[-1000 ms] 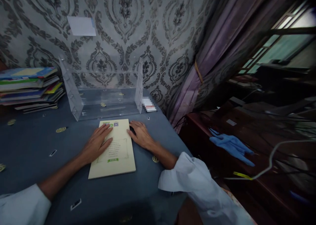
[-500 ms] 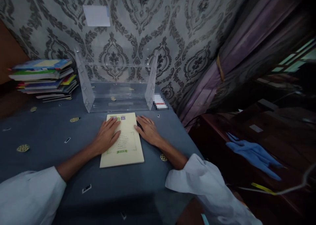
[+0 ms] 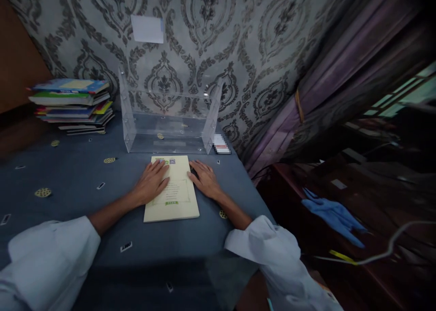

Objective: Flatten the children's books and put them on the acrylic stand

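A cream-coloured book (image 3: 173, 211) lies flat on the table, its cover printed with green bands, a block of text and a small square code. My left hand (image 3: 152, 182) rests flat on the left part of the cover with its fingers stretched out. At the book's right edge lies my right hand (image 3: 205, 180), open, its thumb touching the edge and its fingers spread on the cloth. Neither hand grips the book. Just beyond the book stands a clear acrylic rack (image 3: 170, 143) with transparent side panels.
A stack of books (image 3: 73, 106) sits at the back left. Beside the rack is a small blurred white item (image 3: 221, 144). A dark blue patterned cloth (image 3: 75, 183) covers the table. To the right are a purple curtain (image 3: 279, 124) and a blue cloth (image 3: 334, 215) on dark furniture.
The camera view has shifted slightly, so the scene sits a little differently in the picture. Both hands keep their places on and beside the book.
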Tool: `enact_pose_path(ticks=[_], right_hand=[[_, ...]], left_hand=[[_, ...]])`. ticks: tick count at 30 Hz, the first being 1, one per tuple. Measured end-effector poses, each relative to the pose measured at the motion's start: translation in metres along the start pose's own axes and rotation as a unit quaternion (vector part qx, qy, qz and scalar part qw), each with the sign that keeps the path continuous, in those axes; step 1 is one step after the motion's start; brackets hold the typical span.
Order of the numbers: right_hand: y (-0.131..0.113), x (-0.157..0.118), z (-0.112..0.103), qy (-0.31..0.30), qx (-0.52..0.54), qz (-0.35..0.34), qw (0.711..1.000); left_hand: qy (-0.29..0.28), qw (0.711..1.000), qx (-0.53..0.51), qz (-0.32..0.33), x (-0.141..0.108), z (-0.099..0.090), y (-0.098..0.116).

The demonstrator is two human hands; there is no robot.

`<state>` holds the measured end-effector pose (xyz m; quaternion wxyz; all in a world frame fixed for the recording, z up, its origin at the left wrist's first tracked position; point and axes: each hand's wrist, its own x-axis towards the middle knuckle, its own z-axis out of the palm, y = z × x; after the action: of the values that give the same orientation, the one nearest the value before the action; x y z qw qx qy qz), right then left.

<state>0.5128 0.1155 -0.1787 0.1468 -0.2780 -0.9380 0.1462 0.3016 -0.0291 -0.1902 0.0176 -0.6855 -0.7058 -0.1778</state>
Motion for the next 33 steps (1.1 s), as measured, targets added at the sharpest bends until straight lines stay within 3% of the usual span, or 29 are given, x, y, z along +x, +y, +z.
enact_pose_path(ticks=[10,17,21,25,28,33], right_hand=[[0.002,0.001,0.003,0.014,-0.012,-0.007,1.000],[-0.006,0.008,-0.006,0.036,-0.020,0.017,0.999],[-0.029,0.036,-0.002,0.045,-0.010,-0.075,0.996],[-0.047,0.063,0.013,-0.014,0.031,-0.180,0.983],[-0.040,0.066,0.018,-0.018,0.062,-0.170,0.983],[-0.007,0.051,0.014,0.033,0.110,-0.093,0.989]], left_hand=[[0.003,1.000,-0.002,0.021,0.002,0.002,-0.008],[0.008,0.999,-0.009,0.030,0.003,0.004,-0.008],[0.026,0.999,-0.012,0.033,0.001,0.007,-0.004],[0.036,0.999,-0.015,0.034,0.000,0.007,0.001],[0.031,0.999,-0.006,0.035,0.000,0.006,0.004],[0.023,0.999,0.007,0.045,-0.001,0.003,0.005]])
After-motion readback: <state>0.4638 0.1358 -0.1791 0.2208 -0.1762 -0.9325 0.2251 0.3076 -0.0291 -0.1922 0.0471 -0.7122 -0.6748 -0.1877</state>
